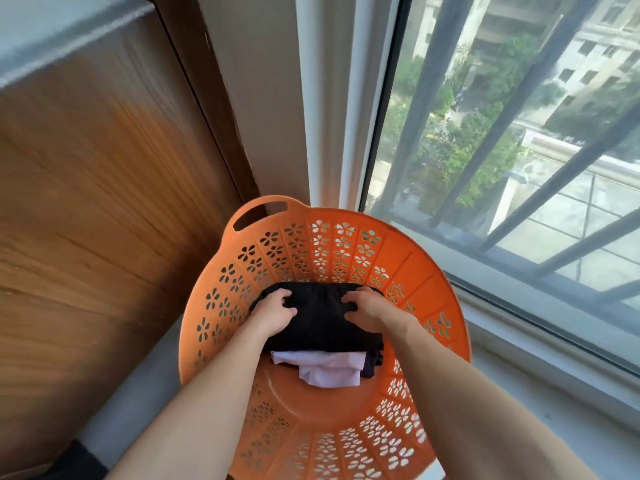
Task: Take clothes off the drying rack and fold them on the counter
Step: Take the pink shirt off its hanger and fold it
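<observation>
An orange perforated laundry basket (408, 271) stands on a grey ledge beside the barred window (502, 133). Inside the basket, toward its far wall, lies a folded black garment (320, 322) on top of a folded white garment (329, 370). The left hand (275, 311) grips the black garment's left end, fingers curled into the cloth. The right hand (367, 308) grips its right end likewise. A wooden cabinet panel (104, 202) stands left of the basket.

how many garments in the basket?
2 visible: black garment on top under both hands, white garment beneath it, sticking out toward the camera. More may be hidden underneath in the orange basket.
</observation>
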